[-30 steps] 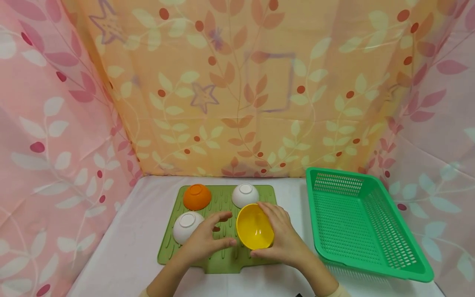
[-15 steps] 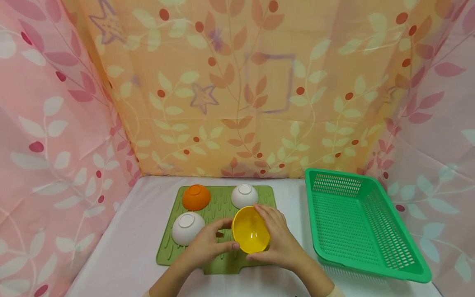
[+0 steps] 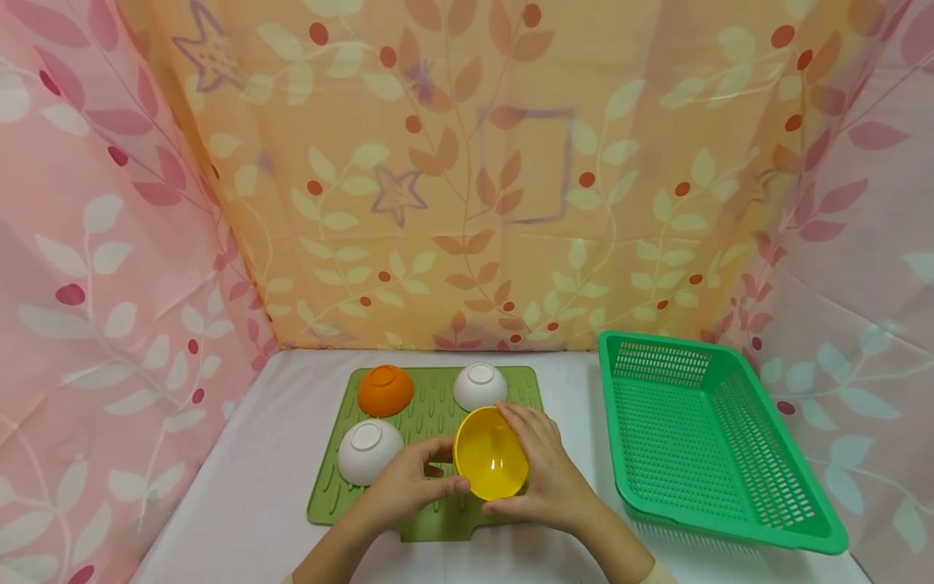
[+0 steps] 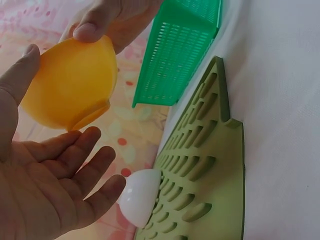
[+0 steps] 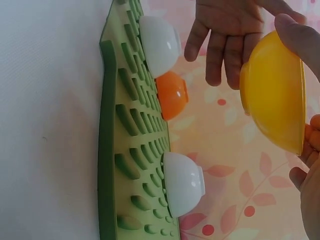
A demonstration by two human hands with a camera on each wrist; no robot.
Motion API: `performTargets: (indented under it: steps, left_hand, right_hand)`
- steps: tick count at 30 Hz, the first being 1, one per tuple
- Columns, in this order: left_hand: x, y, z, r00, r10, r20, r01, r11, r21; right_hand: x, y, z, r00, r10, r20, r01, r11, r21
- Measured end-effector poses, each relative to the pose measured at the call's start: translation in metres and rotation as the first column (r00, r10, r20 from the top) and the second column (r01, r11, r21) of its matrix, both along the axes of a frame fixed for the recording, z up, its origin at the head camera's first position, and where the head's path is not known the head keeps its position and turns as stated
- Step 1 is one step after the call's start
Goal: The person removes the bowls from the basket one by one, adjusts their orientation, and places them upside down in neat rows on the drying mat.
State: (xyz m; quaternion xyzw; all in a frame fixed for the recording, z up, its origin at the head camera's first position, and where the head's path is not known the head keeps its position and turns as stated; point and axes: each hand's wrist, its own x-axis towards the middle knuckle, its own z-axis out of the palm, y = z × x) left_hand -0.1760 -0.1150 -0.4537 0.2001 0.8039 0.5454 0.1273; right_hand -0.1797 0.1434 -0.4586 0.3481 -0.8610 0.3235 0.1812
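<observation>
A yellow bowl point(image 3: 490, 454) is held tilted above the green ridged mat point(image 3: 432, 519), its inside facing me in the head view. My right hand point(image 3: 550, 478) grips it from the right, thumb below and fingers at the upper rim. On the other side, my left hand point(image 3: 404, 480) touches the bowl; its thumb lies at the rim. In the left wrist view the fairly straight fingers of the left hand point(image 4: 55, 190) lie by the foot of the yellow bowl point(image 4: 75, 82); firm contact is hard to tell.
Upside down on the mat sit an orange bowl point(image 3: 385, 391) at back left, a white bowl point(image 3: 480, 388) at back right and another white bowl point(image 3: 369, 454) at front left. A green perforated basket point(image 3: 611, 422) stands to the right. Patterned curtains surround the white table.
The yellow bowl in my right hand has shifted slightly left and down, reaching my left hand's thumb, where a gap was before. Over the last half second, little has moved.
</observation>
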Motion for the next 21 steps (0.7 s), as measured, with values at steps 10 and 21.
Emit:
performTargets:
  steps: [10, 21]
  left_hand:
    - [0.0044, 0.0004, 0.0073, 0.987, 0.099, 0.126, -0.102, 0.995, 0.018]
    - [0.0032, 0.0009, 0.0030, 0.981, 0.193, -0.034, -0.192, 0.981, 0.036]
  right_hand:
    - [0.0002, -0.0043, -0.0056, 1.000, -0.016, -0.016, 0.017, 0.998, 0.067]
    - [-0.0005, -0.0027, -0.0018, 0.999, 0.012, 0.030, -0.012, 1.000, 0.005]
